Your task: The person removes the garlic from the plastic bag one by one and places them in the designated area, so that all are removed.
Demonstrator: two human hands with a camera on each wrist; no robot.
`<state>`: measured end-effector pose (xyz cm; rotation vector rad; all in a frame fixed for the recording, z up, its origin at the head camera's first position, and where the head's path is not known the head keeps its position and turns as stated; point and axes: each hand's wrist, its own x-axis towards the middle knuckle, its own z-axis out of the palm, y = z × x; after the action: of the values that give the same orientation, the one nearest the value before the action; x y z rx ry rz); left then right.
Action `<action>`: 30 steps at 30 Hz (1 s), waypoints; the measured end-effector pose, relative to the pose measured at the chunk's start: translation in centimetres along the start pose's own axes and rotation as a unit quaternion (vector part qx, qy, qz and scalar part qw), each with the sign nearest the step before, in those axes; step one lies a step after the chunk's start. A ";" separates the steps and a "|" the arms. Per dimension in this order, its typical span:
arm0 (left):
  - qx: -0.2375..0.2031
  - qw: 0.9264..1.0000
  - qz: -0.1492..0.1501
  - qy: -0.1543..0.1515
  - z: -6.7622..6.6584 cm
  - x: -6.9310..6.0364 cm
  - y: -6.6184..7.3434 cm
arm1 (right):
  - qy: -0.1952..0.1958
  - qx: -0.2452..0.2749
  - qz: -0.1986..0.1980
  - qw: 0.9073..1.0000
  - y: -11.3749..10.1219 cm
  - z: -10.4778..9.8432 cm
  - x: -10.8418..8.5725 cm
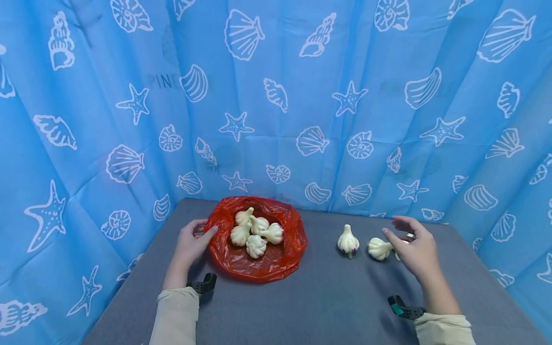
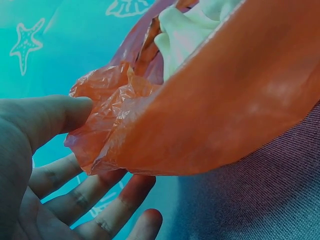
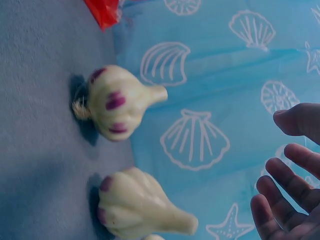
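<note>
A red plastic bag (image 1: 254, 273) lies with its mouth spread wide and several garlic bulbs (image 1: 256, 246) inside. At its left rim my left hand (image 1: 191, 244) pinches the crumpled plastic, thumb on the near side and fingers behind. On the right, my right hand (image 1: 416, 249) hovers with relaxed, parted fingers and nothing in them. Just left of it are two loose garlic bulbs: one upright (image 1: 348, 241), the other tilted (image 1: 379, 249) closer to the fingers. A sliver of a third bulb (image 3: 152, 237) shows at the bottom of the right wrist view; the hand mostly covers it in the head view.
The grey tabletop (image 1: 302, 311) extends under everything. Behind it and along both sides hangs a blue curtain (image 1: 276, 120) with white shells and starfish. Each wrist wears a black camera strap (image 1: 202, 283).
</note>
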<state>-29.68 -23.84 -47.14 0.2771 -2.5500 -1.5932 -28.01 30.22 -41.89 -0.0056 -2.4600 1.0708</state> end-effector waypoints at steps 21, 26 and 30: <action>0.003 1.000 0.002 -0.003 0.1 0.1 -0.3 | -0.070 0.028 -0.090 0.993 -4.1 5.7 -1.4; 0.004 1.000 0.007 0.001 0.2 0.1 -0.3 | -0.083 0.040 -0.116 0.989 -5.4 7.3 -1.6; 0.003 1.000 0.009 0.004 0.2 0.1 -0.2 | -0.089 0.052 -0.142 0.984 -6.5 8.7 -1.4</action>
<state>-29.82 -23.76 -47.37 0.2603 -2.5440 -1.5760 -29.18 19.45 -43.13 0.4795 -2.4577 1.1107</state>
